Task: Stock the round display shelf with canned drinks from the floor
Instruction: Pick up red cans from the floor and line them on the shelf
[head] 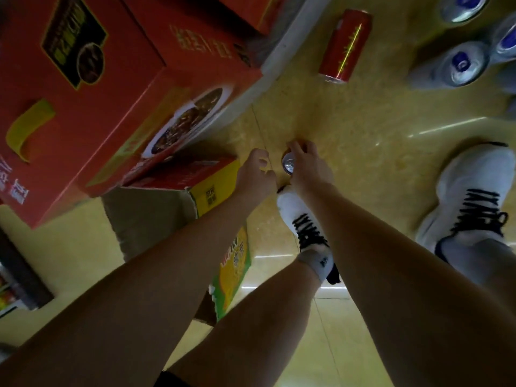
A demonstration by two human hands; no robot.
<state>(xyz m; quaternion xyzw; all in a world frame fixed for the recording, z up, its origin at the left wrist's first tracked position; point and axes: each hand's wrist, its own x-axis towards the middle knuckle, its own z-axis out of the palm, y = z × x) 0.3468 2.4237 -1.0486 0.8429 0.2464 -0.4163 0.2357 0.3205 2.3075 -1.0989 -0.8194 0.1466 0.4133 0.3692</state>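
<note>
I look straight down at a yellow tiled floor. My right hand (308, 166) grips an upright can (289, 164) standing on the floor; only its silver top shows between my fingers. My left hand (258, 171) hovers just left of it, fingers loosely curled and holding nothing. A red can (345, 47) lies on its side on the floor further ahead. Several silver and blue cans (465, 64) stand at the upper right. The round display shelf is out of view.
Stacked red cartons (92, 107) fill the left side, above a yellow and green box (217, 188) on the floor. My white shoes (472, 196) stand right of and just below the gripped can. A white ledge (279, 57) runs diagonally beside the cartons.
</note>
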